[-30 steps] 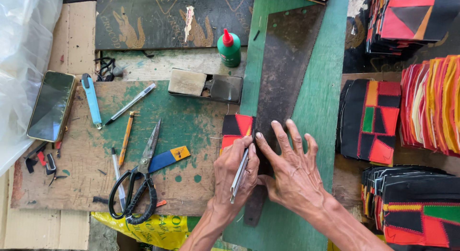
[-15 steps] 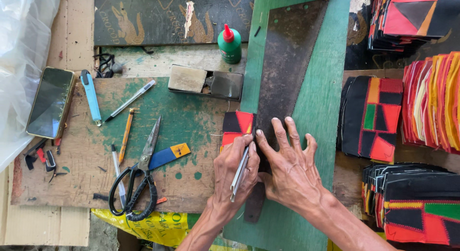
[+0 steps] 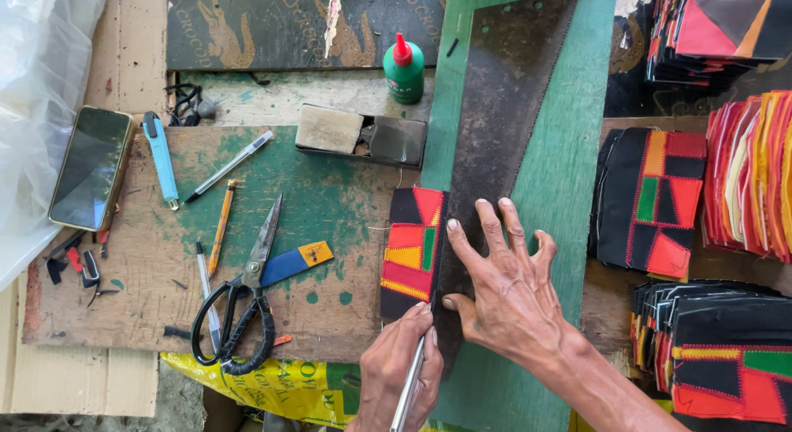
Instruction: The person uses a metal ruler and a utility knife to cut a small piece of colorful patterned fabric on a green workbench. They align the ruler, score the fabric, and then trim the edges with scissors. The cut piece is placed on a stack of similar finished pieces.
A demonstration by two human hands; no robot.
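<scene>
Overhead, from the head view: left hand [image 3: 400,370] clenched around a slim metal tool [image 3: 410,382], tip up against the lower edge of the patchwork piece [image 3: 412,250]. Right hand [image 3: 507,296] empty, fingers spread, pressed flat on the dark saw blade [image 3: 503,110], apparently serving as a straightedge. Patchwork piece lying flat, its right edge tucked against or just under the blade's left side; hard to tell which.

Probably the main risk: a slip of the blade under uneven pressure, skewing the line along the cloth. Also a thumb and forefinger sitting right at the blade's left edge, close to the tool's path and likely to be nicked if the tip is sharp. Possibly bunching of the cloth, held only along one side.

Open room upward along the blade's edge, up to the small metal box [image 3: 363,139] and the green glue bottle [image 3: 403,69]. Leftward, scissors [image 3: 239,300] and pens near but apart. Rightward, green board [image 3: 569,193], then stacked patchwork [image 3: 652,201] well apart.
</scene>
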